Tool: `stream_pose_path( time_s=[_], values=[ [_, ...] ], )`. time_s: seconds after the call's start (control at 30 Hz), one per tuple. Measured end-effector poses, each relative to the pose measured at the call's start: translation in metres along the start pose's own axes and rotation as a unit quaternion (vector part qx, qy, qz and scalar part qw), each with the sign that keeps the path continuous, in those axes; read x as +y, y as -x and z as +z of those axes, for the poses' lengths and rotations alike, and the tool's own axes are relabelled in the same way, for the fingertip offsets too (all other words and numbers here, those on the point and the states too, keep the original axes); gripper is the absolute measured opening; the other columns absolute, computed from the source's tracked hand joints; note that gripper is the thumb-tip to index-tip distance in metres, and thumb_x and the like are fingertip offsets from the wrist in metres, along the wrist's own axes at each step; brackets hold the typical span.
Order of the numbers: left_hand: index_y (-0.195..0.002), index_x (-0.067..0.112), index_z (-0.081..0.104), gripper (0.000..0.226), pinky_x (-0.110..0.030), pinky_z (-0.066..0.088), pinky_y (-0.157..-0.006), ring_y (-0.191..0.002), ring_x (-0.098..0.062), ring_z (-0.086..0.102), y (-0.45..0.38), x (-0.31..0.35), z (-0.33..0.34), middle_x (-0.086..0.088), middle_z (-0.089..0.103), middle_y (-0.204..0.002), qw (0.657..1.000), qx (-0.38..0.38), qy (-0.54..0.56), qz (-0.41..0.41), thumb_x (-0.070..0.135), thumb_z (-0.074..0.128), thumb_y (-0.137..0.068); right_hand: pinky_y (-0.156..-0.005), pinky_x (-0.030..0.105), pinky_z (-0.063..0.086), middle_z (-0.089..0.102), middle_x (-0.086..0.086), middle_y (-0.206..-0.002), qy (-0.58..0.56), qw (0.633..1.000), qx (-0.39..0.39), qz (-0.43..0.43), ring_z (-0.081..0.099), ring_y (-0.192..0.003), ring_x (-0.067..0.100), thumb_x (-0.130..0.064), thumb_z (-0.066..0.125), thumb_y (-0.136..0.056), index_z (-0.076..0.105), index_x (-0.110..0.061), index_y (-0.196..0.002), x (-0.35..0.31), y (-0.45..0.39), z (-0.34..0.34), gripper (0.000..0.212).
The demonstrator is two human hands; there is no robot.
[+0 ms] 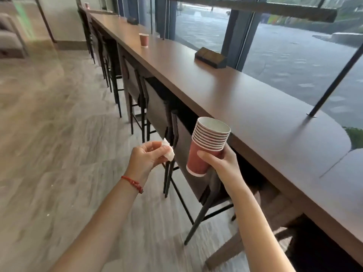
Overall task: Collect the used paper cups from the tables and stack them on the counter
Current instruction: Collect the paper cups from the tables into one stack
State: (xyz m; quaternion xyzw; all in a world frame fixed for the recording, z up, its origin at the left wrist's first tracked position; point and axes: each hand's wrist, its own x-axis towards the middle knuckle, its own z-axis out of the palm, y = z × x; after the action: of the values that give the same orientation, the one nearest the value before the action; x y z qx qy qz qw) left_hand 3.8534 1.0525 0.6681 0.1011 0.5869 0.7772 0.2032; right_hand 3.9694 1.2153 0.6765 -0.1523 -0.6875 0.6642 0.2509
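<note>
My right hand [222,163] grips a nested stack of cups [206,146] beside the worktop [255,114], my left hand [146,156] pinches a tissue [169,151], and I judge collection unfinished: one cup [144,39] waits ahead, another [86,5] farther off.

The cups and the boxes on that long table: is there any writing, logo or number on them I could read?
None can be read.
Stack of cups in the right hand: plain red sides, no print showing.
Lone cup on the table: too small and blurred to tell.
Far cup: too small to tell.
Dark boxes: no lettering visible.
Tissue in the left hand: blank.
</note>
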Motion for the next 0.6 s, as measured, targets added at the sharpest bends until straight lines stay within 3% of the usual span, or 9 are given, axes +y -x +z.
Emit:
stream_pose_path(
  time_s=[0.3, 0.6],
  values=[
    [-0.082, 0.003, 0.066, 0.007, -0.021, 0.055, -0.059, -0.062, -0.01, 0.066, -0.026, 0.016, -0.149, -0.01, 0.064, -0.075, 0.985, 0.173, 0.021, 0.009, -0.001, 0.068, -0.077, -0.07, 0.014, 0.051, 0.071, -0.006, -0.092, -0.011, 0.986, -0.164, 0.016, 0.067, -0.086, 0.004, -0.007, 0.076, -0.072, 0.062, -0.023, -0.099, 0.035, -0.061, 0.159, 0.035],
    [-0.074, 0.007, 0.069, 0.007, -0.023, 0.055, -0.059, -0.062, -0.013, 0.067, -0.081, 0.013, -0.221, -0.003, 0.069, -0.065, 0.97, 0.241, 0.02, 0.001, 0.0, 0.069, -0.075, -0.071, 0.013, 0.05, 0.072, -0.014, -0.093, -0.022, 0.97, -0.238, 0.045, 0.067, -0.09, 0.003, -0.018, 0.079, -0.067, 0.062, -0.029, -0.101, 0.068, -0.131, 0.234, 0.04]
  ],
)
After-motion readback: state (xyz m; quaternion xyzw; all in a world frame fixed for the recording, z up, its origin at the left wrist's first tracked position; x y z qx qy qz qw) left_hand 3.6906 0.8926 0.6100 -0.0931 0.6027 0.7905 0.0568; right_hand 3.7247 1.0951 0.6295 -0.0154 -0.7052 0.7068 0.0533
